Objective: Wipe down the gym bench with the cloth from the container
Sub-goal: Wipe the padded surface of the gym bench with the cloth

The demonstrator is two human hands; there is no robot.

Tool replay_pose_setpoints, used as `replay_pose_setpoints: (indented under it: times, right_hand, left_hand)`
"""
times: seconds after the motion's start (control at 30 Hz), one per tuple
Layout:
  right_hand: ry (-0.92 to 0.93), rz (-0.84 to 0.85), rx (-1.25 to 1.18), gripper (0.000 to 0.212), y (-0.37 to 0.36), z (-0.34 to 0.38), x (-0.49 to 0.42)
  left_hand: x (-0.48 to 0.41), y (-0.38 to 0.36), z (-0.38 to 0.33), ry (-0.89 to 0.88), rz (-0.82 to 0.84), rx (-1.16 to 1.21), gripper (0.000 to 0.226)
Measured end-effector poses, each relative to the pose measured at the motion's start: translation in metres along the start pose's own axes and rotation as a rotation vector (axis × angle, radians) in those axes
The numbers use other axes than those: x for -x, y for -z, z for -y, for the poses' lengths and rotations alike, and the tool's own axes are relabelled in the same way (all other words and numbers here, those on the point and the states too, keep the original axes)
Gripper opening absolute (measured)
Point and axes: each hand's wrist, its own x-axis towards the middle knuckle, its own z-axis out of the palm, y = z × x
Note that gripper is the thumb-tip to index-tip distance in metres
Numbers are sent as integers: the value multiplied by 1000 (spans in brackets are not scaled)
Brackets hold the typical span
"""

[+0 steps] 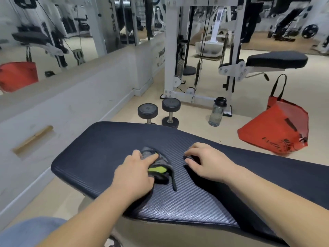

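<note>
**Cloth on the bench pad, both hands at it**

Nearest: both forearms reach in over the bench [178,202], a wide dark pad w/ ribbed vinyl skin. The left hand [135,175] holds the cloth [158,169] mid-pad. The index finger lies over the top and the thumb tucks in at the near side, so it's pinched betw. the two. Cloth = small grey bunched fabric w/ a neon-green patch and a dark strap [173,182] trailing toward the camera. The right hand [208,164] sits just beside the bundle, not touching it, fingers curled down w/ tips on the pad. A small dark bit lies under those tips, but blur hides whether it's gripped or only touched.

Handling, as judged:
- **Cloth:** soft, light, floppy, nothing to break. It'll prob. crumple and skid on the vinyl unless spread flat and pressed w/ the palm.
- **Where to grip:** best taken at an edge or corner to shake it open, keeping the strap out of the way.
- **Pad:** looks firm, and the ribbing should give some drag.

Containers, further out on the floor:
- **Water bottle [217,112]:** clear, black lid on, no coloured liquid showing. It stands past the pad's far edge, near two dumbbells [170,113].
- **Red tote bag [277,129]:** off to the right side, slumped, mouth gaping. Its inside isn't visible from here.

Behind them is a white cable machine [170,50].
</note>
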Motion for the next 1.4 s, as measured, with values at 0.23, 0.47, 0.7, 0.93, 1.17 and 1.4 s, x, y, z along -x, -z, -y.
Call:
replay_pose_setpoints:
  times: [0.23,0.47,0.7,0.93,1.17,1.4]
  right_hand:
    - [-60,-90,-74,43,18,-29,45]
    - [-134,-132,-98,57,13,-41,95]
    - [-270,-100,-26,90,17,-46,87]
    - [-199,-90,238,70,4,-53,61]
    - [-499,-185,266,51,30,-113,49]
    - [-127,-159,223,40,5,-66,99]
  left_hand:
    - [-7,-19,-94,-79,24,47,75]
    - [-54,-16,-148,-59,44,83,75]
    - [-69,-3,-151,-163,425,1029,57]
    - [-88,-8,-120,-315,-41,532,44]
    - [-79,-24,-125,-497,-59,327,42]
    - [-63,-41,-144,-574,-126,333,39]
